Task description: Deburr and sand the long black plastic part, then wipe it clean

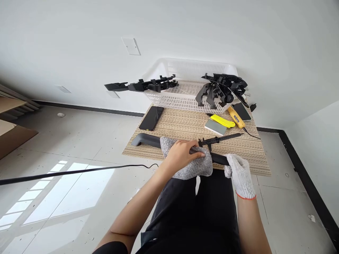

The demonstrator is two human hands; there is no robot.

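A long dark grey plastic handle part (148, 139) lies across the front of the table, its curved end to the left. My left hand (182, 152), bare, presses a grey cloth (194, 169) around its middle, thumb and fingers bent over the cloth. At the part's right end, my right hand (240, 173) wears a white knit glove with an orange cuff and grips it. Cloth hides the middle of the part. Just behind my left hand lies a black caliper (222, 138).
A white plastic basket (172, 102) stands at the back, black plastic parts (225, 86) hanging over both ends. On the striped table (180, 123) lie a phone (152, 118), a yellow utility knife (222, 121), a sanding block (215, 127) and a yellow corded tool (236, 117).
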